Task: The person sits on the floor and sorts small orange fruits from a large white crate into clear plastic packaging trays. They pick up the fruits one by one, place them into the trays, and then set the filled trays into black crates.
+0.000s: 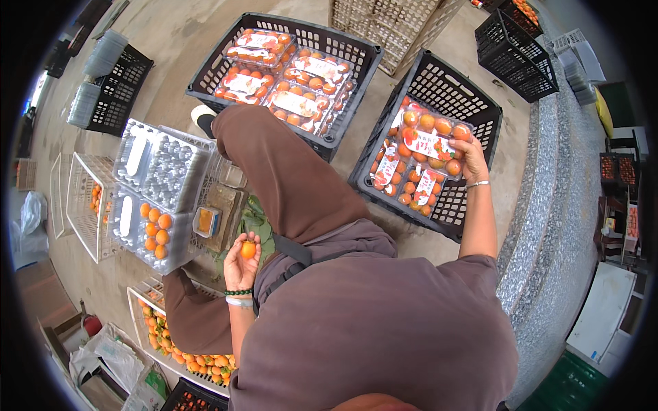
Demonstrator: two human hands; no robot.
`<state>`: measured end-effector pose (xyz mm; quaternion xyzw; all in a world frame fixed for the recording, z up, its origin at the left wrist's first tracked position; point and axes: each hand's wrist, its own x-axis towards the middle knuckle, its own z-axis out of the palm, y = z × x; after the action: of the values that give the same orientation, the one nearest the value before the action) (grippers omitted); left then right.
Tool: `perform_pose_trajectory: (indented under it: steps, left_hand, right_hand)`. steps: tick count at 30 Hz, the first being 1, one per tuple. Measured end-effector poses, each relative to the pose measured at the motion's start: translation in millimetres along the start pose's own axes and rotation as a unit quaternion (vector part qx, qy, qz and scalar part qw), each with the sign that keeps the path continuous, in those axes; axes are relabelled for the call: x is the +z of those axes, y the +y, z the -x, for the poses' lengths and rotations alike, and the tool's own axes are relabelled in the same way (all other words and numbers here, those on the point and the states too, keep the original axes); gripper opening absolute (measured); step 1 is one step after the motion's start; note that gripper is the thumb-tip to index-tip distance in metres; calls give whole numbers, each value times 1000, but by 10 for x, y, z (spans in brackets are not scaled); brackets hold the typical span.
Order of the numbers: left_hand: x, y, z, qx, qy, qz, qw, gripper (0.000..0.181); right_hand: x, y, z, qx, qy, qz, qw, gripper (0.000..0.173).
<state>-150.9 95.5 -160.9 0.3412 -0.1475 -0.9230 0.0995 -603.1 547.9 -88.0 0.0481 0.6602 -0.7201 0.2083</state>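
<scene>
My left hand (242, 262), palm up, holds one small orange fruit (248, 249) in its fingers. Beside it stand stacked clear plastic clamshell trays (159, 174); several orange fruits (156, 231) sit in the cups of the nearer tray. My right hand (469, 156) grips the edge of a filled, closed clamshell pack (432, 144) with a printed label. That pack is tilted over a black plastic crate (452, 92), above other labelled packs (424, 187) lying in it. The fingers under the pack are hidden.
Another black crate (354, 43) of filled packs stands ahead. A white crate of fruit (134, 303) is beside my bent leg. Near the trays lie green leaves (253, 216) and a small clear tub (207, 222). Further black crates (514, 56) stand at the back right.
</scene>
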Motion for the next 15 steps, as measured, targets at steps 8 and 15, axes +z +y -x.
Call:
perform_pose_trajectory:
  steps: [8, 15]
  left_hand:
    - [22, -1, 39, 19, 12, 5, 1000, 29]
    - [50, -8, 137, 23, 20, 21, 999, 36]
  right_hand:
    - [162, 478, -634, 231, -243, 217, 917, 47]
    - [579, 830, -942, 275, -222, 336, 873, 81]
